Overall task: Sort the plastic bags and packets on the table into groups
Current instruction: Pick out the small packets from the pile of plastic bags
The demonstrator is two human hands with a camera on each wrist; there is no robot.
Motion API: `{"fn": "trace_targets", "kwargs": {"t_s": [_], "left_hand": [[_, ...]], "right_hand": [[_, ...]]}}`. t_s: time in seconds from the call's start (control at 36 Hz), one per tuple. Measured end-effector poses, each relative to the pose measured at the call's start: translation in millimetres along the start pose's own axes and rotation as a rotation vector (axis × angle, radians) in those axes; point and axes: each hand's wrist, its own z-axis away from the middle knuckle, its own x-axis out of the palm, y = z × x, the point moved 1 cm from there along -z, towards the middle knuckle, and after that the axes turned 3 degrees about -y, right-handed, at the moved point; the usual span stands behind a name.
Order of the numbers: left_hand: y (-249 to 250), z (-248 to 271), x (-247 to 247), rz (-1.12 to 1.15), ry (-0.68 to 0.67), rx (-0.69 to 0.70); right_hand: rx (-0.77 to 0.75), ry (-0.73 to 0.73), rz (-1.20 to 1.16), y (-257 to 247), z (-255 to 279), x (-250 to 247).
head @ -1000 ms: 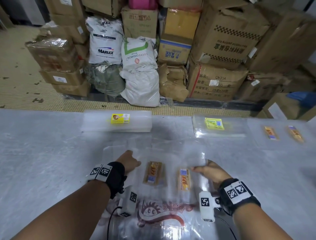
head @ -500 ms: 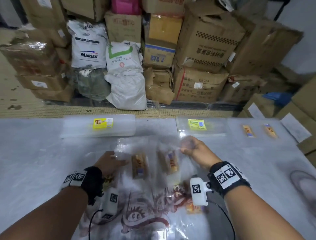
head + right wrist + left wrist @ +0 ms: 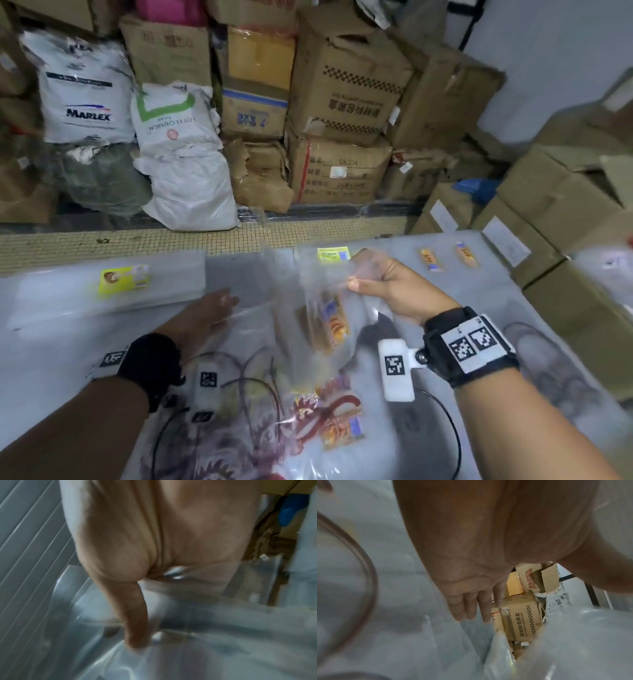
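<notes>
A clear packet (image 3: 322,318) with an orange label is shown lifted above the table (image 3: 51,359), held at its upper right corner by the right hand (image 3: 390,287). That hand is closed, with thumb and curled fingers pinching the plastic; in the right wrist view the thumb (image 3: 135,622) is seen pressed onto the film. The packet hangs with its long axis running roughly from the far edge toward the viewer, its label tilted slightly; the outline is blurred.

The left hand (image 3: 202,318) is laid flat, fingers extended and together, on the clear plastic lying on the table at centre; nothing is gripped by it. In the left wrist view the straight fingers (image 3: 471,608) are seen pointing toward the stacked boxes (image 3: 520,622).

Four groups are seen along the far edge of the table. At far left, one long bundle (image 3: 109,284) with a yellow label is laid with its long axis across the table. Right of centre, one flat packet (image 3: 330,255) with a yellow label is partly hidden by the right hand. Further right, two orange labels (image 3: 431,260) (image 3: 466,255) are seen side by side under clear plastic, long axes pointing away from the viewer. Nearest the viewer, printed bags (image 3: 308,411) with a red design are spread, with one more orange label (image 3: 342,431) among them.

Cartons (image 3: 346,85) and sacks (image 3: 85,92) are stacked on the floor beyond.
</notes>
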Motion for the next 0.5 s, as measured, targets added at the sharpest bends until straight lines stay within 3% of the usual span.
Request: {"fn": "trace_targets", "kwargs": {"t_s": [0.19, 0.31, 0.39, 0.5], "left_hand": [[6, -33, 72, 0.087, -0.235, -0.012], [-5, -62, 118, 0.262, -0.092, -0.123], [-5, -75, 165, 0.116, -0.084, -0.144], [4, -96, 215, -0.404, 0.024, -0.157]], "right_hand": [[-0.074, -0.041, 0.043, -18, 0, -88], [-0.104, 0.083, 0.138, -9, -6, -160], [-0.059, 0.168, 0.119, 4, -2, -212], [0.035, 0.223, 0.060, 17, 11, -272]]}}
